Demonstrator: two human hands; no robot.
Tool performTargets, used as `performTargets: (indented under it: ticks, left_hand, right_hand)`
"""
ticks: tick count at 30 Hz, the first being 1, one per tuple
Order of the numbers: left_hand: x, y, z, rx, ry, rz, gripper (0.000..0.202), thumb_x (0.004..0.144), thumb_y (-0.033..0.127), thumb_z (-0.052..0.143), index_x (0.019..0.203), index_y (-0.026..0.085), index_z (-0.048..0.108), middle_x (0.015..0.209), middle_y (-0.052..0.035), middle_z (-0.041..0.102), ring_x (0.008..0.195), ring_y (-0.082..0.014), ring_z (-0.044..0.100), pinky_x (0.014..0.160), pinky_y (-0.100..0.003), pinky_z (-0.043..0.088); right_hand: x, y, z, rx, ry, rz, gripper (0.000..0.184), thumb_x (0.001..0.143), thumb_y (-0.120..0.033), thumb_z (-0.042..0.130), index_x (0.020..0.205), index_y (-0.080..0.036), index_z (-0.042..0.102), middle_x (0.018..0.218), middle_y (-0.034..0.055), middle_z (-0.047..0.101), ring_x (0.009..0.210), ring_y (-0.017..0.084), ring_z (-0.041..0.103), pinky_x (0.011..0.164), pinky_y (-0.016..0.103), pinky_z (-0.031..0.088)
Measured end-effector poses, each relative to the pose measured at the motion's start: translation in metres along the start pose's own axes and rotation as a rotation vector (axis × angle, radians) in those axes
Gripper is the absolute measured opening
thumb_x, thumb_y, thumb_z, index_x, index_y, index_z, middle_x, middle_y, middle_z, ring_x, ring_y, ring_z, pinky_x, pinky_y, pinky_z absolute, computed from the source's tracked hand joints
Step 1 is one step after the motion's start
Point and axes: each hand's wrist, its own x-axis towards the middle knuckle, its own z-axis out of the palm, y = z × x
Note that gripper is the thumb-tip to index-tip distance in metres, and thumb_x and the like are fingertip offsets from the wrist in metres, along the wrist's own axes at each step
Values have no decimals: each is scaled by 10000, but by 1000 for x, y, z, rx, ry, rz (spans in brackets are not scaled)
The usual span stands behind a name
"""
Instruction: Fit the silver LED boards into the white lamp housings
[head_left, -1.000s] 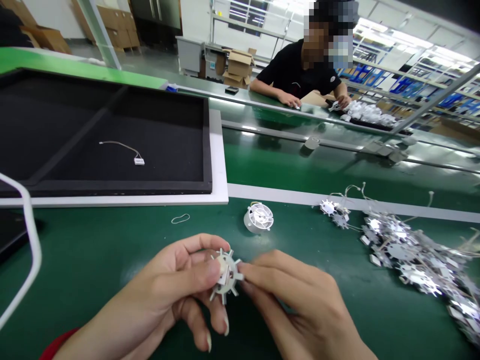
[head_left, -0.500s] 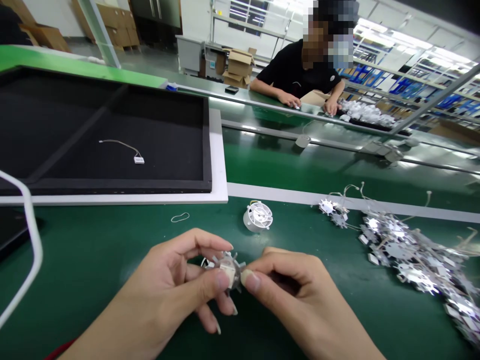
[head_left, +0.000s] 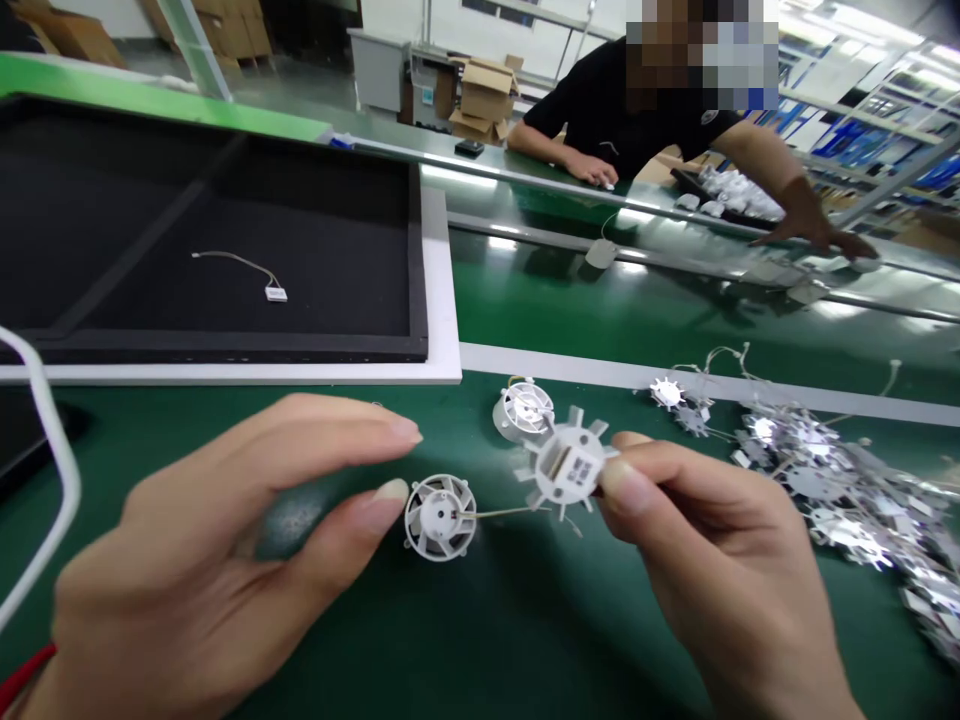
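Two hands working a finned white disc [head_left: 568, 466] above the green counter [head_left: 480, 640]

The right hand [head_left: 712, 530] is pinching the finned white disc between thumb and fingers, while a thin wire [head_left: 502, 513] is running from it to a round white vented housing [head_left: 440, 517] (slotted like a tiny fan), just beside the spread left hand [head_left: 225, 530]. Farther off, a second housing [head_left: 523, 411] is sitting near a heap of silvery finned discs [head_left: 817, 475], and a co-worker [head_left: 622, 110] is reaching across the far belt [head_left: 600, 240].

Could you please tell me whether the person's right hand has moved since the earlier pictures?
Yes: the right hand has moved up and rightward, nearer the white strip and the pile of silver parts.
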Motion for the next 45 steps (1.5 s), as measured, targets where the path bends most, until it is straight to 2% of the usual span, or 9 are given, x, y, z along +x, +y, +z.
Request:
performTargets:
  ticks: [5,8,13,20,26,31,36,41,45]
  left_hand:
    - [5,-9,-4,151,-21,132,454,956,558,786,1312,278,750,1050,-85,780,1080,-349,739,932,-426,661]
    - [6,-15,-10,291,-44,292,399,983,502,789,1307,274,746,1100,-82,778,1084,-334,731,976,-425,628]
    - [5,-27,-16,626,-105,587,299,1099,445,659,1297,221,651,1192,-85,749,1124,-305,694,1002,-410,547]
    - [2,-40,-14,694,-167,548,387,1099,482,647,1370,211,592,1354,-102,698,1289,-338,615,1179,-492,436]
    - [4,-30,-14,690,-168,567,421,1055,443,733,1358,179,610,1313,-115,727,1216,-349,658,1092,-487,501]
    - [6,-23,-14,602,-163,529,319,1042,396,758,1289,233,639,1219,-43,764,1139,-306,704,1017,-422,507]
    - [5,-28,-13,567,-193,489,236,1074,362,715,1279,279,633,1230,1,766,1160,-272,705,1112,-420,434]
    - [6,-26,-14,608,-202,498,327,1008,333,800,1273,264,620,1210,-2,762,1139,-297,708,1085,-429,462]
    - [6,-24,-13,689,-188,551,250,1116,407,627,1309,252,584,1231,-17,773,1124,-286,748,1091,-455,512]
  right_hand:
    - [1,-1,14,-39,-206,127,265,968,-331,749,733,-219,802,673,1,675,570,113,543,508,213,426]
    - [4,2,21,-29,-324,205,320,988,-357,683,743,-183,791,669,9,663,580,107,541,527,203,442]
    - [4,10,26,-130,-344,284,347,987,-425,658,767,-176,757,675,-1,623,601,109,504,539,212,398]
    - [3,15,29,-246,-349,292,275,983,-369,630,793,-196,727,669,-13,606,600,122,499,542,243,370]
    - [2,17,27,-293,-339,233,277,997,-358,618,792,-203,722,686,-8,640,615,133,526,560,257,394]
    - [3,19,30,-305,-337,214,271,1001,-339,607,792,-204,716,684,-9,651,617,134,533,563,259,394]
    - [1,21,30,-351,-344,156,240,1011,-297,610,819,-210,724,714,-6,674,619,138,550,579,269,413]
    - [0,20,18,-455,-388,36,201,1061,-209,570,961,-214,744,962,24,746,790,159,669,704,293,492]
    - [-1,23,11,-463,-460,-16,233,1088,-145,560,1039,-233,770,1005,0,788,871,172,736,775,304,523]
